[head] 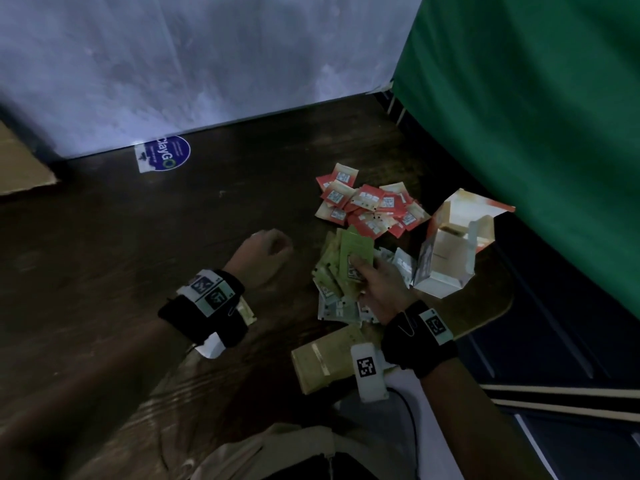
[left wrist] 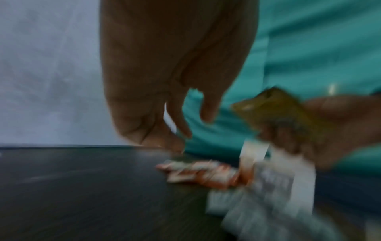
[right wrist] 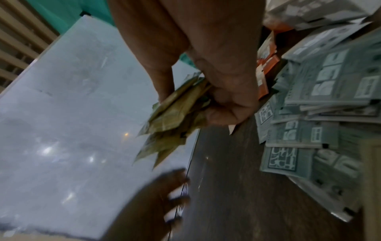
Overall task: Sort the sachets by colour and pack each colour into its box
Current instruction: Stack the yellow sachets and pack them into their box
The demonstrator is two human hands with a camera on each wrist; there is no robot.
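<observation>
My right hand (head: 362, 273) grips a fanned bunch of green sachets (head: 351, 252) above the middle of the sachet heap; the right wrist view shows the green sachets (right wrist: 173, 114) clamped between thumb and fingers. Red sachets (head: 367, 206) lie in a pile further back, and grey sachets (head: 337, 310) lie under and beside my right hand. An open orange-and-white box (head: 450, 247) stands to the right of the heap. A flat green box (head: 325, 362) lies near my right wrist. My left hand (head: 272, 245) hovers left of the heap, fingers loosely curled, holding nothing.
The dark wooden table (head: 138, 254) ends at a white wall (head: 207, 64) at the back. A green curtain (head: 536, 133) hangs on the right. A blue round sticker (head: 171, 152) sits by the wall, and a cardboard piece (head: 20, 168) lies at far left.
</observation>
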